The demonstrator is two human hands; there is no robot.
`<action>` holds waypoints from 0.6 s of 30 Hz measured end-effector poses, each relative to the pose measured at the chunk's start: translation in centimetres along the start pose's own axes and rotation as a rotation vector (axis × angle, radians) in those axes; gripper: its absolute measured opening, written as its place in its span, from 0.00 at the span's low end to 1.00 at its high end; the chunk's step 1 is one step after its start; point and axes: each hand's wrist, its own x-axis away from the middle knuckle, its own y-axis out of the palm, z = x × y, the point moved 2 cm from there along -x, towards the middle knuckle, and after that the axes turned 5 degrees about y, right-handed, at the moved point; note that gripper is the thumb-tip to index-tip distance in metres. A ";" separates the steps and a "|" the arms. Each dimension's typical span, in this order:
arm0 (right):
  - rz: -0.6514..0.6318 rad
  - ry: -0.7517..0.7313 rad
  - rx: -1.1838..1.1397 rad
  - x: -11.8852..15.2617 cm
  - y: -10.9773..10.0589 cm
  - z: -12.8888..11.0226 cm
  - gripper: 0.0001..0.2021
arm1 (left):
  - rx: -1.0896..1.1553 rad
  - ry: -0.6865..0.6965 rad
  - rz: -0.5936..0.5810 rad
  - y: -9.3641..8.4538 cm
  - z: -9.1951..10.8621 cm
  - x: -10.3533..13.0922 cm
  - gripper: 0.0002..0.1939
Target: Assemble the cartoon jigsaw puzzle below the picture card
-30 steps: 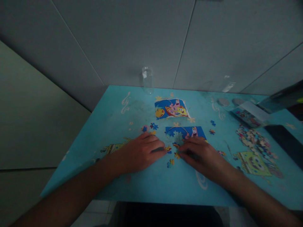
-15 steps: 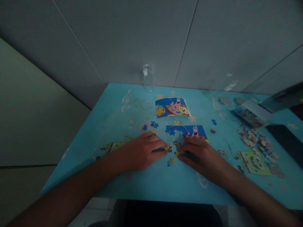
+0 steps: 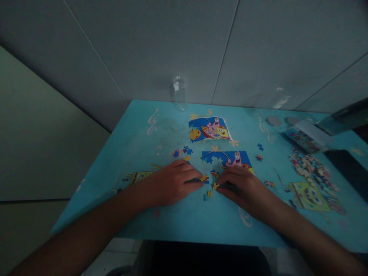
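Note:
A partly joined blue puzzle (image 3: 240,157) with a pink figure lies at the middle of the table, with a gap on its lower left. My left hand (image 3: 176,182) pinches a yellow and red puzzle piece (image 3: 204,178) left of that gap. Between finger and thumb of my right hand (image 3: 240,182) is a small yellow piece (image 3: 215,186), just below the puzzle. A red and yellow piece (image 3: 214,173) lies between the hands, and a blue and yellow piece (image 3: 207,195) lies nearer the front edge. Above sits the picture card (image 3: 209,129).
Several loose pieces (image 3: 186,150) lie beyond my left hand. A clear jar (image 3: 180,94) stands by the wall. On the right are a pile of pieces (image 3: 312,168), a dark flat object (image 3: 347,172), a clear container (image 3: 304,138) and round lids (image 3: 274,121).
The yellow piece at my right fingertips has shifted very slightly. Both hands otherwise stay in nearly the same place.

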 end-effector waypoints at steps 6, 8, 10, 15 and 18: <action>0.017 0.028 -0.054 0.0 -0.1 -0.1 0.03 | -0.009 0.017 0.012 -0.1 -0.1 0.1 0.12; 0.021 0.029 -0.066 0.0 -0.1 -0.2 0.03 | -0.011 0.019 0.020 -0.1 0.0 0.0 0.12; 0.028 0.034 -0.075 0.0 -0.1 -0.2 0.04 | -0.013 0.020 0.029 -0.2 0.0 0.0 0.11; 0.034 0.030 -0.084 0.1 -0.3 -0.2 0.05 | -0.040 0.048 0.025 -0.1 0.1 0.2 0.11; 0.027 0.018 -0.077 0.0 -0.3 -0.2 0.06 | -0.059 0.089 0.025 -0.3 0.2 0.4 0.13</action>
